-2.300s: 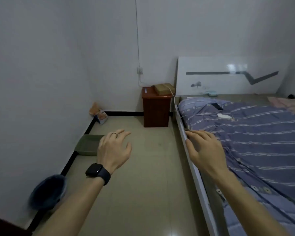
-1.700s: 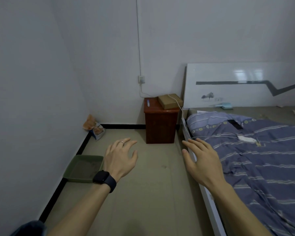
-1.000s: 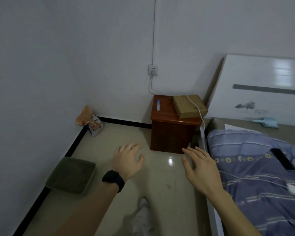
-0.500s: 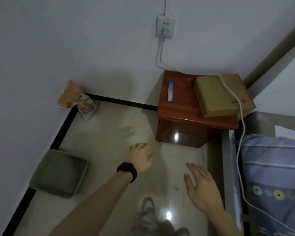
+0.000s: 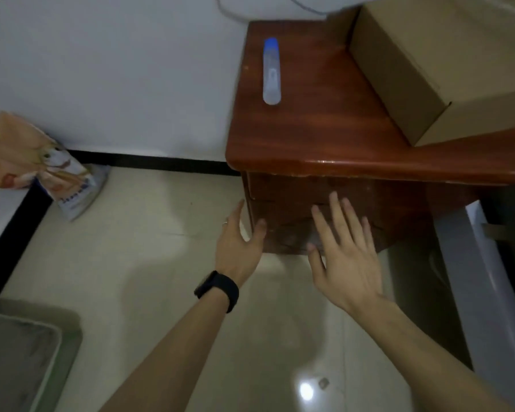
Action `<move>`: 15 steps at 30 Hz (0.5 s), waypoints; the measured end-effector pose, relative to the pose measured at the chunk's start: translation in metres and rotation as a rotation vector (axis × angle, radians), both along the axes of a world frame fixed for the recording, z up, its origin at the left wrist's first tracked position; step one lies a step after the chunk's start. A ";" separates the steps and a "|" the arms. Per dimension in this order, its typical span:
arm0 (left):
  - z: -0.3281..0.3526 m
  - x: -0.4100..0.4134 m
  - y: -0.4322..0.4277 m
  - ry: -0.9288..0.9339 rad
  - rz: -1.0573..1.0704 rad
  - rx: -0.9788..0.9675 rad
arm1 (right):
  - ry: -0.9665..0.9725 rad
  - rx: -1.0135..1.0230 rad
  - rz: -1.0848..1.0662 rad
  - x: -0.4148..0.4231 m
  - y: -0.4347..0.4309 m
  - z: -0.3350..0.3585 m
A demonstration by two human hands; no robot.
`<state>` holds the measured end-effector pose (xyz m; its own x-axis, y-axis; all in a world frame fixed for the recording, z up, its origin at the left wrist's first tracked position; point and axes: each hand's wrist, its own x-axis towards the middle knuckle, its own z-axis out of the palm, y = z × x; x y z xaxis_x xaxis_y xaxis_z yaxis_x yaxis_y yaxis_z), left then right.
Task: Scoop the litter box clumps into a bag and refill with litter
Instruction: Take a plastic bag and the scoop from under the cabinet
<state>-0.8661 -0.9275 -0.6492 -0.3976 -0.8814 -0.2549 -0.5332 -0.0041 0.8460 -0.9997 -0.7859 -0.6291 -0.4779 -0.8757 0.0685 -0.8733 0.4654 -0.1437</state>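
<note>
Ahead of you stands the nightstand [image 5: 324, 135]; lower left lies the litter box [image 5: 70, 340], the litter bag [image 5: 45, 173] leans in the corner, and your left hand [image 5: 238, 248] and right hand [image 5: 344, 263], fingers spread, empty, hover at the nightstand's front.

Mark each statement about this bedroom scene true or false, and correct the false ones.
1. The left hand and right hand are both open, holding nothing. True.
2. The cardboard box sits on the floor. False: it sits on the wooden nightstand.
3. The blue-capped tube stands upright. False: it lies flat on the nightstand top.
4. The printed bag leans in the corner against the wall. True.
5. The black watch is on the right wrist. False: the left wrist.
</note>
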 end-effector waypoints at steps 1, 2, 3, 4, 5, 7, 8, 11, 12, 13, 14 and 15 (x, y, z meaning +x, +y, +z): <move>-0.011 -0.012 -0.004 0.089 0.037 -0.017 | 0.072 -0.041 0.004 -0.010 -0.009 -0.017; -0.021 -0.024 -0.006 0.161 0.051 -0.050 | 0.134 -0.088 -0.003 -0.019 -0.016 -0.032; -0.031 -0.033 -0.006 0.205 0.067 -0.094 | 0.194 -0.134 -0.008 -0.028 -0.021 -0.048; -0.041 -0.041 -0.004 0.234 0.096 -0.138 | 0.258 -0.175 -0.004 -0.037 -0.024 -0.065; -0.052 -0.049 0.000 0.253 0.129 -0.172 | 0.326 -0.217 0.003 -0.045 -0.028 -0.081; -0.073 -0.062 0.012 0.291 0.178 -0.202 | 0.451 -0.316 0.029 -0.064 -0.036 -0.110; -0.078 -0.068 0.016 0.319 0.202 -0.211 | 0.494 -0.360 0.044 -0.070 -0.041 -0.118; -0.089 -0.080 0.021 0.407 0.310 -0.236 | 0.574 -0.441 0.075 -0.080 -0.053 -0.137; -0.091 -0.083 0.022 0.428 0.351 -0.231 | 0.580 -0.460 0.080 -0.081 -0.054 -0.142; -0.092 -0.086 0.024 0.447 0.387 -0.221 | 0.587 -0.479 0.082 -0.082 -0.055 -0.147; -0.093 -0.089 0.025 0.468 0.418 -0.203 | 0.594 -0.491 0.081 -0.084 -0.056 -0.150; -0.093 -0.091 0.026 0.484 0.441 -0.184 | 0.593 -0.493 0.079 -0.085 -0.057 -0.152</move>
<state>-0.9575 -0.9015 -0.7422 -0.0225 -0.9993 0.0310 -0.0754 0.0326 0.9966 -1.0845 -0.8428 -0.7808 -0.1774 -0.7076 0.6839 -0.8967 0.4026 0.1839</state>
